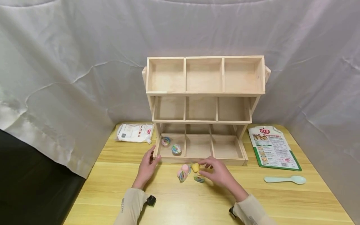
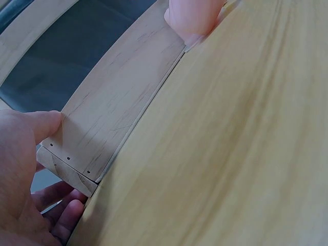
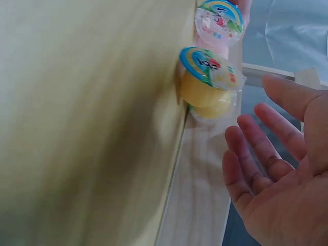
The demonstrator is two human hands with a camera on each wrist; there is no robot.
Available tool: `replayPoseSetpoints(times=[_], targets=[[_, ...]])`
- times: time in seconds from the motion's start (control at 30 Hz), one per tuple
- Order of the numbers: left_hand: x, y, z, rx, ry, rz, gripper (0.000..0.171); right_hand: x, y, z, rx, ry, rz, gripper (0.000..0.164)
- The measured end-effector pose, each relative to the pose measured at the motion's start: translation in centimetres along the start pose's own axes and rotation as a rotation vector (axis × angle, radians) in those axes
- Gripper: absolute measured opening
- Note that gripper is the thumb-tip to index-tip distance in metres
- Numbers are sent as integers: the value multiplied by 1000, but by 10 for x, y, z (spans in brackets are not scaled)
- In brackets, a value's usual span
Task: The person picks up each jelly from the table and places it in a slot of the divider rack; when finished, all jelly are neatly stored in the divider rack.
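A three-tier wooden shelf (image 1: pixel 205 92) with divided compartments stands at the back of the table. My left hand (image 1: pixel 147 165) grips its lower left corner, the thumb on the front board (image 2: pixel 118 97) and the other fingers round the side. My right hand (image 1: pixel 216 172) is beside two yellow jelly cups (image 1: pixel 196 167), its fingers spread and loosely bent, with nothing held in the right wrist view. Pink jelly cups (image 1: pixel 184 169) lie just left of the yellow ones, in front of the shelf. Two more jelly cups (image 1: pixel 176 149) sit in the bottom left compartment.
A white spouted pouch (image 1: pixel 135 132) lies left of the shelf. On the right are a green and white food packet (image 1: pixel 274 147) and a pale green spoon (image 1: pixel 285 179). Grey cloth (image 1: pixel 84 47) hangs behind and at both sides of the table.
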State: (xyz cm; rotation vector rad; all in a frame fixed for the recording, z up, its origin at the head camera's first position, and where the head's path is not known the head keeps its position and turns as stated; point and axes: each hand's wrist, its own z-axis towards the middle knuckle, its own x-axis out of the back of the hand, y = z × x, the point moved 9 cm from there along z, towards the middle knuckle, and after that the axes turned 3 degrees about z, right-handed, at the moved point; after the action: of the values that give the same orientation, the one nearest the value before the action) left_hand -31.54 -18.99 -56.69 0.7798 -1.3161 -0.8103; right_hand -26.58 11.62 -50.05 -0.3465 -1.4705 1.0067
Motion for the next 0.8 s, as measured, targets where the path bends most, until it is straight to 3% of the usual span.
replayPoseSetpoints(times=[0.1, 0.33, 0.8], targets=[[1, 2, 0, -18, 7, 8, 67, -5, 2, -4, 17, -19, 18, 32], [-1, -1, 0, 13, -12, -15, 67, -12, 6, -10, 4, -48, 30, 31], [-1, 1, 0, 1, -18, -14, 67, -20, 14, -7, -20, -72, 6, 26]])
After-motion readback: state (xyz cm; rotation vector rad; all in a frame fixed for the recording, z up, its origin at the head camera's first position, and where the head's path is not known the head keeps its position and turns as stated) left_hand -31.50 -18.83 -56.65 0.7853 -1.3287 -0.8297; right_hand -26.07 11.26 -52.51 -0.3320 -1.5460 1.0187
